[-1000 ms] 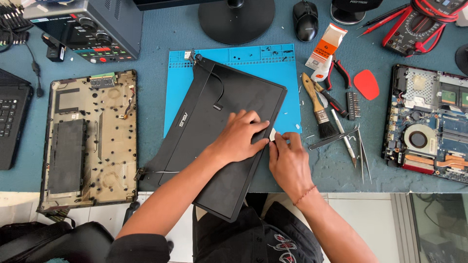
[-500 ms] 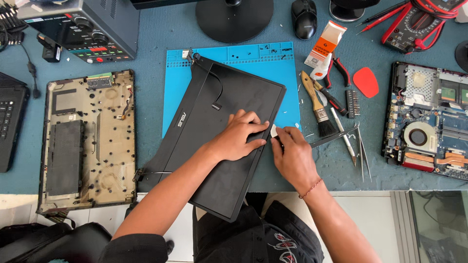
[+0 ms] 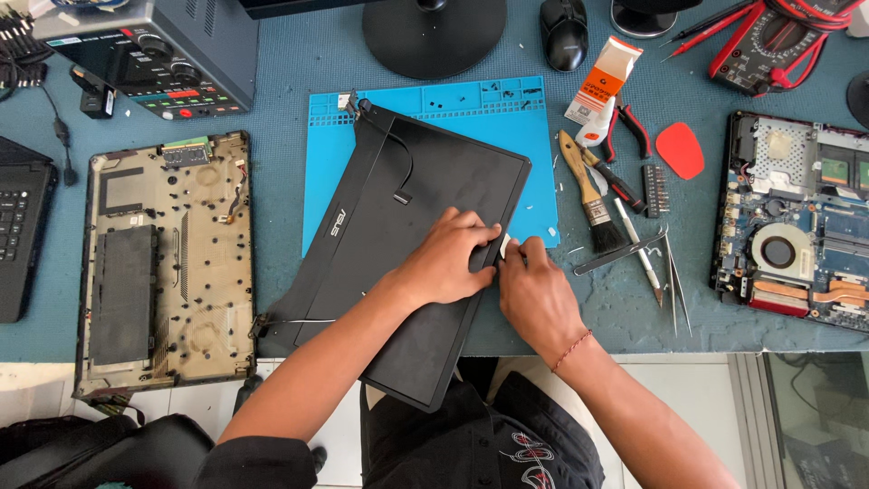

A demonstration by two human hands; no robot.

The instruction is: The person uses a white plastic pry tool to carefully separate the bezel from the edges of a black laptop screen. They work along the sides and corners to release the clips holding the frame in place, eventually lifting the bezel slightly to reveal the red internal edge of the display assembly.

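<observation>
A black laptop screen panel (image 3: pixel 398 244) lies face down and slanted across a blue work mat (image 3: pixel 453 118), its lower corner hanging past the front edge of the desk (image 3: pixel 299 72) toward the person's lap. The left hand (image 3: pixel 448 258) presses flat on the panel's back near its right edge, fingers curled over that edge. The right hand (image 3: pixel 534 294) sits just beside it, fingertips pinched at the same edge around a small white bit (image 3: pixel 504 243) I can't make out clearly. To the right of the mat lie a paint brush (image 3: pixel 588 195), a screwdriver (image 3: pixel 625 190), tweezers (image 3: pixel 674 281), red-handled pliers (image 3: pixel 625 127), a red pick (image 3: pixel 679 149) and a white-and-orange tube (image 3: pixel 602 86). Further right rests an opened laptop base with its fan showing (image 3: pixel 797 217). Left of the mat is a bare bottom cover (image 3: pixel 163 263), and behind it a bench power unit (image 3: pixel 154 54).
</observation>
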